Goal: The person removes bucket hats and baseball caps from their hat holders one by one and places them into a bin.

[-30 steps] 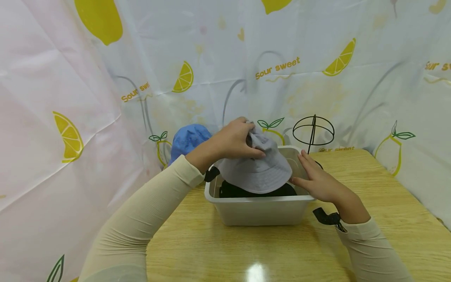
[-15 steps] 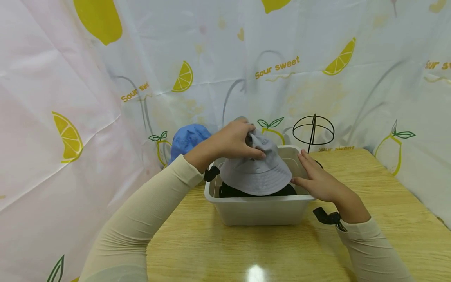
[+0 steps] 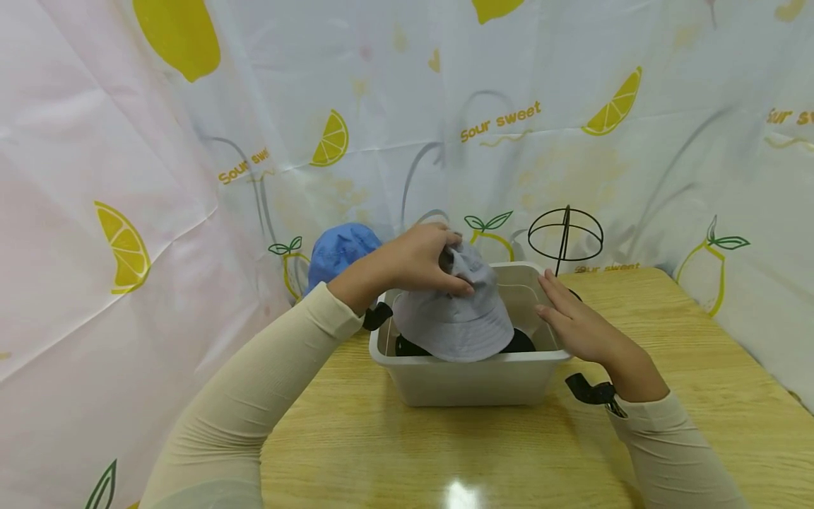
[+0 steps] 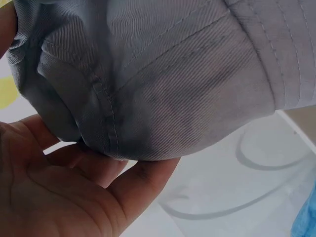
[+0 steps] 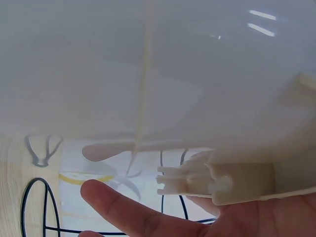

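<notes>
My left hand (image 3: 416, 261) grips a grey bucket hat (image 3: 467, 322) by its crown. In the left wrist view the hat's stitched cloth (image 4: 197, 94) is pinched and folded between thumb and fingers. The hat is over a pale plastic bin (image 3: 470, 383), its brim lowered at the front rim. Below the brim a black item (image 3: 523, 342) lies in the bin; its kind is mostly hidden. At the bin's right side rests my right hand (image 3: 581, 329), fingers straight. In the right wrist view a straight finger (image 5: 133, 210) extends along the bin's wall (image 5: 98, 74).
A blue bucket hat (image 3: 341, 251) is at the back left, partly behind my left arm. Behind the bin's right side rises a black wire hat stand (image 3: 566, 235). The wooden table (image 3: 381, 452) meets a lemon-print curtain (image 3: 407, 85) at the back.
The grey bucket hat has shifted left and slightly downward in my left hand, showing more of the bin's inside. My right thumb has moved away from the brim; the right hand otherwise barely moved.
</notes>
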### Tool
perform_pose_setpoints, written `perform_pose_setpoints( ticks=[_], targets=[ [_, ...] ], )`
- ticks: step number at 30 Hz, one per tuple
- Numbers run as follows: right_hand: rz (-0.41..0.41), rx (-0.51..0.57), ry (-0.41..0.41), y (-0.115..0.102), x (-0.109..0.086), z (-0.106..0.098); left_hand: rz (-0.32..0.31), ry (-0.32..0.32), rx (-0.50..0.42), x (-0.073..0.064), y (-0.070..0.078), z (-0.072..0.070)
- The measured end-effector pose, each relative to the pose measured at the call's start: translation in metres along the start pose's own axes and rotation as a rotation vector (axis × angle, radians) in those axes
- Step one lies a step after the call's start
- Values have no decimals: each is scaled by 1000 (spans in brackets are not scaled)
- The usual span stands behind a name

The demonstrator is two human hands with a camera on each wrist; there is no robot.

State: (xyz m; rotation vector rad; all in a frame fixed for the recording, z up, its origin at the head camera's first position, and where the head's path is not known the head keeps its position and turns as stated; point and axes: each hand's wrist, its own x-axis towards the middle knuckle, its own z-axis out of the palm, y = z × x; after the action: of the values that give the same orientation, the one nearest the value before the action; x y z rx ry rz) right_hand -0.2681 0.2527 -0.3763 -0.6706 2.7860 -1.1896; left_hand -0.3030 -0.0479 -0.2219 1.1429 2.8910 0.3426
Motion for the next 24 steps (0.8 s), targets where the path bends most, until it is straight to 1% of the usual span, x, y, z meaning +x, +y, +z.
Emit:
perform_pose_setpoints(
  ticks=[5,10,17,21,24],
  targets=[
    [-5,-13,4,-1,1,1,19,-14,5,-2,1,2],
    [14,-38,13,1,2,1,35,-24,0,-2,4,4],
    [48,-59,19,2,3,3,82,-23,10,-1,6,6],
    [60,-65,18,1,2,3,88,-23,9,-1,7,6],
    [61,-68,15,0,2,3,87,-35,0,-1,7,6]
  ],
)
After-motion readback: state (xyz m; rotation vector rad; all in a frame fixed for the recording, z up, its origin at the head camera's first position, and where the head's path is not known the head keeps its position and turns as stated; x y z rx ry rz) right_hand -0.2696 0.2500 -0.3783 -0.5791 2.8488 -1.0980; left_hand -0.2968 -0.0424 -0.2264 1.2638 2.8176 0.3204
